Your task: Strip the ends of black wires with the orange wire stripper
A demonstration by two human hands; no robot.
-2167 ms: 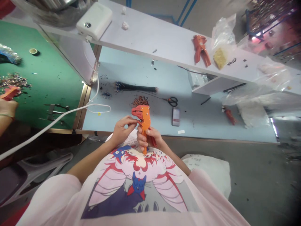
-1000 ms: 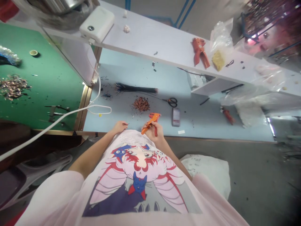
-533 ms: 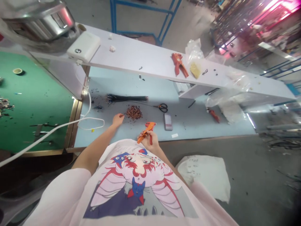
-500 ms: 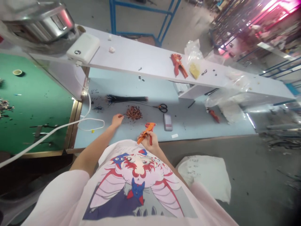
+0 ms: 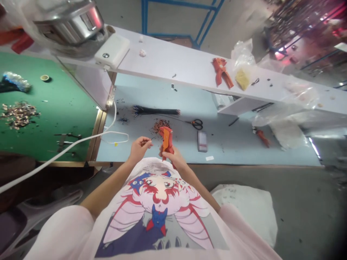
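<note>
My left hand (image 5: pixel 140 148) is closed in a pinch on a small, thin dark piece (image 5: pixel 152 138), too small to name surely; its tip points right. Wrapped round the handles of orange-red hand pliers (image 5: pixel 166 137), my right hand (image 5: pixel 173 156) holds their head pointing away from me, just right of the left hand. Beyond both hands lies a loose pile of small copper-brown pieces (image 5: pixel 159 125), partly covered by the pliers. Behind the pile is a bundle of black wires (image 5: pixel 157 110) with stripped-looking ends.
Black-handled scissors (image 5: pixel 197 124) and a phone (image 5: pixel 202 141) lie to the right on the blue table (image 5: pixel 230 144). A white shelf (image 5: pixel 189 72) runs along the back, carrying another red pair of pliers (image 5: pixel 222 73). A white cable (image 5: pixel 67 147) crosses at the left.
My left hand has come back from the pile's left edge toward my body. The right hand has turned the pliers upright and brought them nearer the left hand. The view has shifted left.
</note>
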